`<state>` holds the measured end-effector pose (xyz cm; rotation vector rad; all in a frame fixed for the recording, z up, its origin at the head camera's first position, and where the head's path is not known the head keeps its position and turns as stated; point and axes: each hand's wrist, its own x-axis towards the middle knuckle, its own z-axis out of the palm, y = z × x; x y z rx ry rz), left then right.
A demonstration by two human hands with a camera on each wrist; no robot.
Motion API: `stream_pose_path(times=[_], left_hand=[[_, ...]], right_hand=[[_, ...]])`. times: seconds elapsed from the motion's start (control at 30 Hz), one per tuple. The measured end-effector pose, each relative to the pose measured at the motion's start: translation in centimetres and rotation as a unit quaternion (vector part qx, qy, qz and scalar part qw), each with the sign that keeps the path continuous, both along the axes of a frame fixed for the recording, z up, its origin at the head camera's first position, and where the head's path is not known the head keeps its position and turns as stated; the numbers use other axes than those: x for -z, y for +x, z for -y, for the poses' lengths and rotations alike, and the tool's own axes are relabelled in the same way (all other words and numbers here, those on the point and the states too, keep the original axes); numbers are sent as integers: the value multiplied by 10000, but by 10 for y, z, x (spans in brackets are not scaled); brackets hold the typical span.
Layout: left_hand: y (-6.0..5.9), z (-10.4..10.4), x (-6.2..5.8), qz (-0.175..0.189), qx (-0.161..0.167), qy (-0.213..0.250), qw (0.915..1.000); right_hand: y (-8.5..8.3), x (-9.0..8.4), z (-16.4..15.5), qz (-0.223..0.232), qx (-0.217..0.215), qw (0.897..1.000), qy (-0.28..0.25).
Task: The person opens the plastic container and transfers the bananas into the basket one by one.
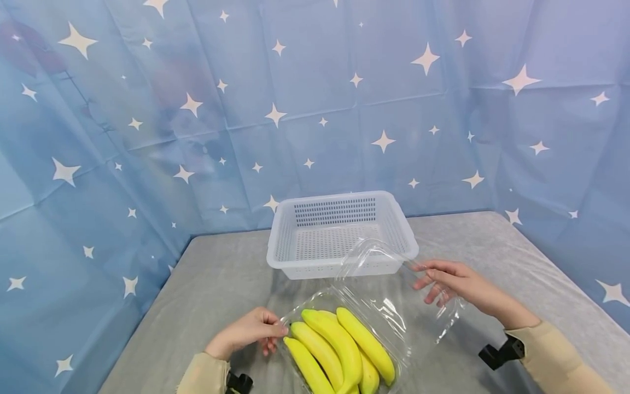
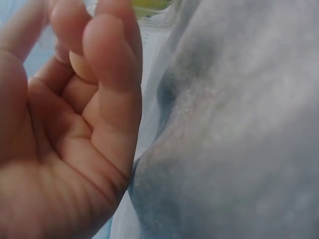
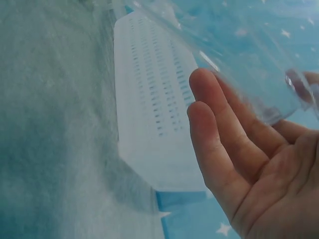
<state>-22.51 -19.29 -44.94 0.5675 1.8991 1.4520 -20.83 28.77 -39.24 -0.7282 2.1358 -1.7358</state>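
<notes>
A clear plastic clamshell box (image 1: 315, 306) holding a bunch of yellow bananas (image 1: 339, 347) lies on the grey table near me. Its hinged clear lid (image 1: 394, 284) stands raised to the right. My left hand (image 1: 273, 334) pinches the box's left rim with curled fingers; in the left wrist view the left hand (image 2: 75, 124) is curled just below the box rim (image 2: 154, 17). My right hand (image 1: 429, 280) holds the lid's far edge. In the right wrist view the right hand (image 3: 234, 144) has straight fingers under the lid (image 3: 239, 59), the thumb showing through the plastic.
A white slotted plastic basket (image 1: 339, 230) stands behind the box, empty, and shows as the basket (image 3: 154, 99) in the right wrist view. The grey table (image 1: 211, 279) is ringed by a blue star-print curtain (image 1: 147, 137) at the back and both sides.
</notes>
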Motion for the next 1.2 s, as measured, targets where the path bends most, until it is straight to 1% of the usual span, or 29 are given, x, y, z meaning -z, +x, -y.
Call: stream_pose_path(times=[0.17,0.27,0.4,0.53,0.73,0.87,1.07,1.2], left_hand=[[-3,0,2,-140,-93,-26,9999],[-6,1,2,-245,-158,-86,9995],[-10,1,2,-397,-297,-198,9986],[-15,3,4,-543,-461,-186,9973],[-23,6,7,-589,-792,-215,9949],[-28,6,8,-633,-1068,-227,9920],[-35,3,11,-734,-1498,-188,9858],[-39,1,12,-777,-1714,-226,9819]], right_hand=[[1,2,-5,78,-23,9998,168],[3,5,-8,145,-79,9997,185],[4,8,-13,145,-232,9994,229],[6,12,-17,52,-439,9985,317],[8,20,-20,-58,-811,9962,315],[10,25,-20,-185,-995,9940,409],[14,30,-16,-462,-1178,9895,703],[15,34,-14,-651,-1275,9871,715]])
